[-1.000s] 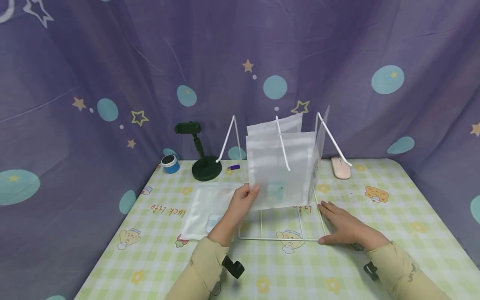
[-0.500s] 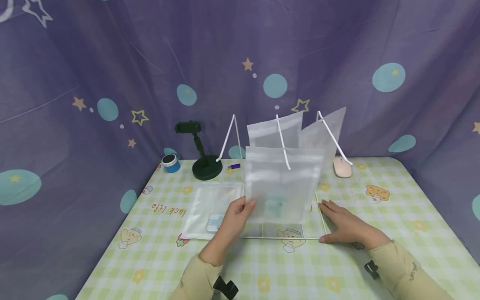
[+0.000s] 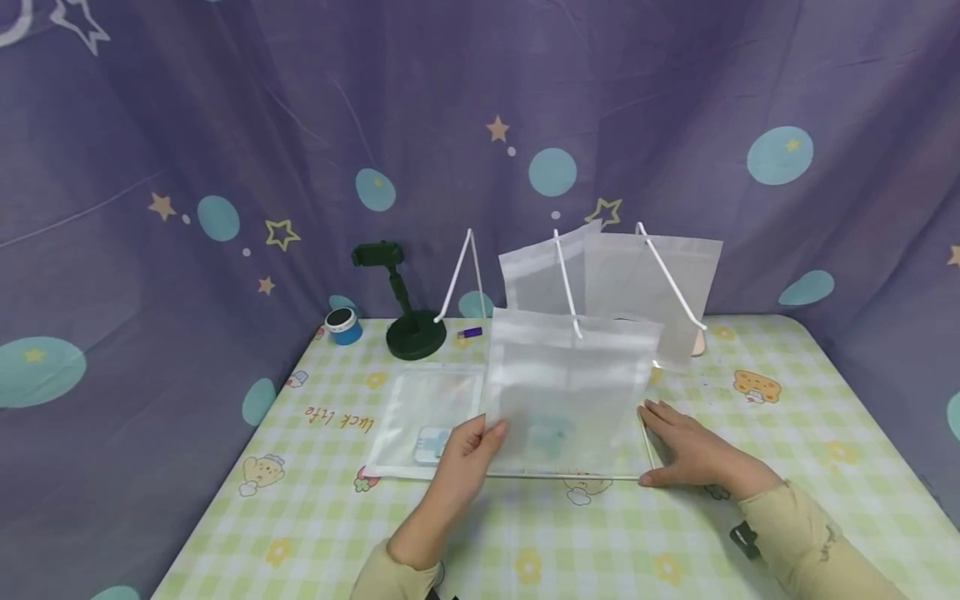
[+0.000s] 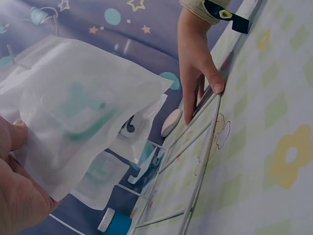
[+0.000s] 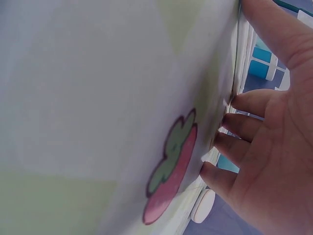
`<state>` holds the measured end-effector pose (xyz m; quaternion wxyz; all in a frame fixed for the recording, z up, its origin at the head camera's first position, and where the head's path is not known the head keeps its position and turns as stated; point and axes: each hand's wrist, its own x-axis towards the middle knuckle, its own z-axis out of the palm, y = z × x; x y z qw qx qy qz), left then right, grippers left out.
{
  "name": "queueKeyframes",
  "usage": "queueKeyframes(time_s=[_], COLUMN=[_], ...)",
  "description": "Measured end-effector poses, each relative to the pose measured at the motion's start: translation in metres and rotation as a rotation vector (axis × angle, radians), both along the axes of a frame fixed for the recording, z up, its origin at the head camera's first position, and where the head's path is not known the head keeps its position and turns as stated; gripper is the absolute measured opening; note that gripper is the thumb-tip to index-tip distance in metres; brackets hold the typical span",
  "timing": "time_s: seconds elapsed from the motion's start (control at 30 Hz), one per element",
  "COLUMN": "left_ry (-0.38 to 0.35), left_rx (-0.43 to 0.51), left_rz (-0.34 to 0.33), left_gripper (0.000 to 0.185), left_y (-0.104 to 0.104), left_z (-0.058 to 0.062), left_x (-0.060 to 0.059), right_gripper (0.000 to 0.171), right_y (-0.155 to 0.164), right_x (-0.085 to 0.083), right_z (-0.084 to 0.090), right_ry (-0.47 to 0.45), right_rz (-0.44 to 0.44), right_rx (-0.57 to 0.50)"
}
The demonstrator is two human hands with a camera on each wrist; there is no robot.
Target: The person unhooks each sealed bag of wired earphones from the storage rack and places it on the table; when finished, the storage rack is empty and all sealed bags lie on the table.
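Note:
My left hand [image 3: 467, 461] pinches the lower left edge of a translucent white zip bag [image 3: 573, 392] with a pale green thing inside. The bag's top overlaps the front end of the middle arm [image 3: 565, 275] of a white wire rack. Two similar bags hang further back, one behind the middle arm [image 3: 528, 271] and one on the right arm [image 3: 686, 275]. My right hand [image 3: 686, 446] rests with fingers spread on the right side of the rack's base [image 4: 208, 142], thumb at the front corner. Most of the base is hidden behind the held bag in the head view.
Another bag [image 3: 420, 400] with a light blue item lies flat left of the rack. Behind it stand a dark green phone stand [image 3: 416, 335], a blue jar [image 3: 343, 327] and a small purple USB stick [image 3: 471, 332]. A pink mouse [image 3: 699, 342] is partly hidden at right.
My left hand has drawn the front bag toward me and down, along the middle arm to its tip. The bag on the right arm has swung round to face me. My right hand stays put.

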<state>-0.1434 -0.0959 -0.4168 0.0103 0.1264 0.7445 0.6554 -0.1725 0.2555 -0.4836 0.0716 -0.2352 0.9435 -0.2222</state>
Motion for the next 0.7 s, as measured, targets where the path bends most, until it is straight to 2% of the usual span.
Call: queueKeyframes(time_s=[0.3, 0.5, 0.7], left_ry=[0.019, 0.035, 0.053], left_rx=[0.016, 0.024, -0.008], left_rz=[0.017, -0.002, -0.009], left_gripper=[0.02, 0.021, 0.021], left_y=[-0.004, -0.008, -0.011], left_z=[0.007, 0.009, 0.009], left_x=[0.012, 0.019, 0.025], right_gripper=[0.113, 0.11, 0.11], right_y=[-0.001, 0.0, 0.001], right_x=[-0.001, -0.002, -0.001], right_z=[-0.002, -0.004, -0.005], right_ry=[-0.044, 0.003, 0.049], right_rz=[-0.026, -0.013, 0.014], right_rx=[-0.011, -0.03, -0.062])
